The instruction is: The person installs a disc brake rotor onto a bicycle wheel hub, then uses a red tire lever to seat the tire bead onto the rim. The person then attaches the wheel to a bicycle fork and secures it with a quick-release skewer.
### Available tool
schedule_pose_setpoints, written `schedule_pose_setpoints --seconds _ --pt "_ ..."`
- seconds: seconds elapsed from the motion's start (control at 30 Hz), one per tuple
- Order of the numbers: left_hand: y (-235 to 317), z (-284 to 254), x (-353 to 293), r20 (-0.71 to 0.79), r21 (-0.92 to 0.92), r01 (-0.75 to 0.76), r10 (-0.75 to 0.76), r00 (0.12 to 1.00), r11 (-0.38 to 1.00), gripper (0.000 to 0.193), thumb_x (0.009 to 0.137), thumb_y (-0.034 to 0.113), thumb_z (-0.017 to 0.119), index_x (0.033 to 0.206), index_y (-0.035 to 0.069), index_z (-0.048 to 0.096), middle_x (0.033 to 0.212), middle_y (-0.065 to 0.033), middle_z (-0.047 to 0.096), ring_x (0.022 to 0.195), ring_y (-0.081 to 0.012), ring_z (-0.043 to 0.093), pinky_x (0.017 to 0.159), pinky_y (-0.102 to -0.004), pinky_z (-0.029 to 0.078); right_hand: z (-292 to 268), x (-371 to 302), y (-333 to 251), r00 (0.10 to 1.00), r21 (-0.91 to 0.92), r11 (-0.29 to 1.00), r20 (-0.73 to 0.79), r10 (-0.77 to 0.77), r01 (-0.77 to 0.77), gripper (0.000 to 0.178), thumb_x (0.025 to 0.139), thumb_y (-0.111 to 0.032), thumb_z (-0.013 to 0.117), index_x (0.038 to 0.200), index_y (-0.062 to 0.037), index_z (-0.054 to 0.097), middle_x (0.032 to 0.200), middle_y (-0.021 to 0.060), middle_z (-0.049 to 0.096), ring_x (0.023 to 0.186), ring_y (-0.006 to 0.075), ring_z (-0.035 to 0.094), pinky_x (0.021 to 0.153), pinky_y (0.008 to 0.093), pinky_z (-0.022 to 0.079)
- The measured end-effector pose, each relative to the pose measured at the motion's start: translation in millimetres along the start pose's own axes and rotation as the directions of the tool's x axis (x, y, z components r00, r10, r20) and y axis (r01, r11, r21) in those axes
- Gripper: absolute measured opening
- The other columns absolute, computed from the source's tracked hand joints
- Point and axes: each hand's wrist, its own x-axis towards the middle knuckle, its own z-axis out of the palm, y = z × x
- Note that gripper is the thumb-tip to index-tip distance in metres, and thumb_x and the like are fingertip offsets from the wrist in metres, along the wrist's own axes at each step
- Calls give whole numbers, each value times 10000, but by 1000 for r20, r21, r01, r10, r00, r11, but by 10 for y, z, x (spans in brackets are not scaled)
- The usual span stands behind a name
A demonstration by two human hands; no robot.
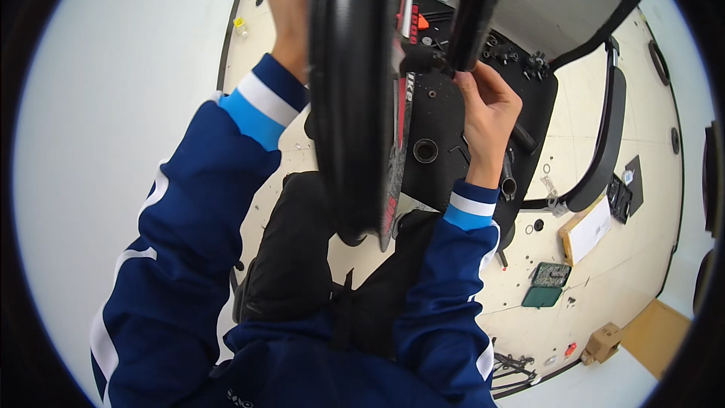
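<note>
A bicycle wheel with a black tyre [349,106] stands upright in front of me; its rim [393,181] carries red and white markings. My left hand [287,7] is at the top edge, beside the tyre's left side, its fingers curled round a dark part that I cannot make out. On the wheel's right side a thick black tube [477,7] slants down to the hub axle [424,57]. My right hand [487,109] is closed in a pinch at the tube's lower end, next to the axle. What lies between those fingertips is hidden.
Under the wheel, a black chair seat [445,189] holds a metal ring [425,151], short tubes [509,185] and dark metal parts [536,66]. A chair armrest [604,136] curves at right. On the floor lie a green case [545,285], a shallow box [585,233] and a cardboard box [604,342].
</note>
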Motion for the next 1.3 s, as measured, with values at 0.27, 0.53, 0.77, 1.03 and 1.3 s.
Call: schedule_pose_setpoints --seconds 0.27,0.53,0.77,1.03,1.3 --pt "116 -443 61 676 -259 166 56 735 952 356 954 373 542 1172 94 509 904 -85 548 824 -205 564 810 -331 464 159 1 -35 1000 23 1000 -7 17 -17 135 834 -16 691 954 46 691 837 53 675 746 88 625 674 217 496" --pt "294 10 -90 131 39 107 -112 985 993 157 834 265 527 823 108 524 628 -27 417 537 -165 436 556 -305 402 38 22 22 995 114 992 68 -66 58 201 806 15 671 1004 37 694 919 95 666 822 149 646 747 259 525" --pt "328 -6 -101 161 73 78 -89 983 994 179 848 275 499 825 100 524 623 -31 444 539 -157 458 545 -296 403 59 18 -6 991 -23 991 24 -134 135 156 801 -48 697 930 39 691 847 93 664 712 149 650 668 243 512" --pt "312 3 -125 146 49 78 -84 986 996 185 866 266 474 856 86 517 624 -37 441 534 -157 470 546 -292 422 157 -2 -90 982 -311 931 64 -180 191 155 897 -140 581 906 12 550 797 206 581 739 381 581 654 413 461" --pt "302 -24 -114 140 46 59 -65 988 997 199 863 273 474 871 84 535 619 -37 439 521 -163 479 540 -297 423 217 12 -40 993 -330 936 41 -114 121 191 918 -184 555 865 -1 547 720 216 584 687 410 571 602 454 443"
